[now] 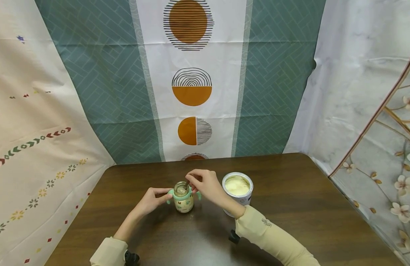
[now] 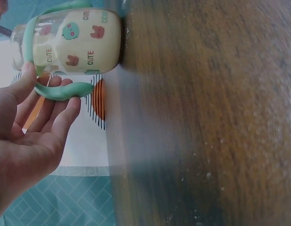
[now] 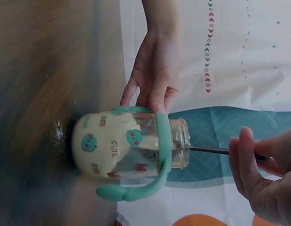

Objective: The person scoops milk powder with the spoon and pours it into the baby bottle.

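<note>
A clear baby bottle (image 1: 183,201) with a green two-handled collar and printed cartoon faces stands upright on the table, lidless. Pale cream contents fill its lower part in the right wrist view. My left hand (image 2: 39,117) holds one green handle (image 2: 65,92) between thumb and fingers. With the fingertips of my right hand (image 3: 267,174) I pinch a thin dark metal handle (image 3: 211,150), like a spoon's. It runs down through the bottle's mouth (image 3: 180,141); its lower end is hard to make out. Beside my right wrist stands an open tin (image 1: 238,190) of pale yellow powder.
The dark wooden table (image 1: 191,240) carries small pale specks near the bottle. A patterned cloth (image 1: 191,111) hangs behind the far edge, with more cloths at both sides. My right forearm passes just in front of the tin.
</note>
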Available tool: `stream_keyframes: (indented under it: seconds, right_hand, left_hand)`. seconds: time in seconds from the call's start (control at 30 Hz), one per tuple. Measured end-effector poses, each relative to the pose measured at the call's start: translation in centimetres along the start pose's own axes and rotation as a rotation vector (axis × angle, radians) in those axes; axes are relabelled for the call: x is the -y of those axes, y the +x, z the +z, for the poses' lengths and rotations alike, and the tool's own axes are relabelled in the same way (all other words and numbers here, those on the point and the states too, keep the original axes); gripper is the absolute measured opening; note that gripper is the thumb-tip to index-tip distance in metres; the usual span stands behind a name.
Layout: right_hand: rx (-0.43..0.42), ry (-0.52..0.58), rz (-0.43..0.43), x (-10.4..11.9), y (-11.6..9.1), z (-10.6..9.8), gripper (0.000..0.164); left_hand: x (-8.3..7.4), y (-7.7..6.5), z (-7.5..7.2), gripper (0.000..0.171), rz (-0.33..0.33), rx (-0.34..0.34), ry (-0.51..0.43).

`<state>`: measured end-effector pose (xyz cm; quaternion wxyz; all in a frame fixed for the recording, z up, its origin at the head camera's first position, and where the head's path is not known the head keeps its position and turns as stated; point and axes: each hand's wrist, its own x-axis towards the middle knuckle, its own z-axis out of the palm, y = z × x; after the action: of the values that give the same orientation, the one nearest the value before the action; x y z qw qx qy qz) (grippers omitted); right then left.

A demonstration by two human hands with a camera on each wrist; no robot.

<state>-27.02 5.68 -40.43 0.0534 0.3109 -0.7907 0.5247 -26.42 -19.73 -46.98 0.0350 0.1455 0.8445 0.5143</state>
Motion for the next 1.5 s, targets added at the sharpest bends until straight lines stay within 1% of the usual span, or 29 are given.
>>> stream_keyframes:
  seconds: [0.1,0.2,0.3,0.37,0.47,0.67,0.77,0.93,1.13,1.27,1.5]
  right_hand:
    - [0.068,-0.066,-0.06,0.2,-0.1,-0.3,0.018]
    - [0.138,-0.133,-0.101,0.6,-0.2,-0.8,0.019]
    - [0.177,-0.205,-0.126,0.9,-0.4,-1.3,0.018]
    - [0.179,-0.255,-0.149,1.1,-0.4,-1.6,0.016]
    - [0.159,-0.299,-0.194,1.1,-0.4,-1.8,0.013]
    - [0.129,-0.295,-0.268,0.8,-0.6,-2.0,0.01]
    - [0.116,-0.301,-0.279,0.8,-0.7,-2.1,0.01]
    - [0.109,-0.304,-0.269,0.7,-0.8,-2.2,0.01]
    - [0.089,-0.302,-0.246,0.3,-0.8,-2.4,0.01]
    - [0.053,-0.296,-0.191,0.1,-0.8,-2.7,0.009]
    - [0.023,-0.22,-0.064,0.1,-0.6,-3.3,0.015]
  left_hand:
    - [0.0,0.0,0.1,0.039,0.001,0.001,-0.004]
    - [0.0,0.0,0.1,0.039,0.004,0.004,-0.005]
    - [-0.1,0.0,0.1,0.039,0.004,0.007,-0.009]
    - [-0.1,0.0,0.0,0.039,0.003,0.006,-0.007]
    - [-0.3,-0.1,0.0,0.039,-0.001,0.004,-0.005]
    - [-0.2,-0.1,0.0,0.039,0.002,0.004,0.0]
    - [-0.2,-0.1,-0.1,0.039,0.002,0.002,-0.004]
    - [-0.1,-0.1,0.0,0.039,-0.004,-0.004,0.0]
    - [0.4,0.1,0.1,0.039,0.002,-0.006,0.007]
    - [0.6,0.1,0.1,0.039,0.017,0.007,0.001]
    - [0.4,0.2,0.1,0.04,0.022,0.007,-0.013]
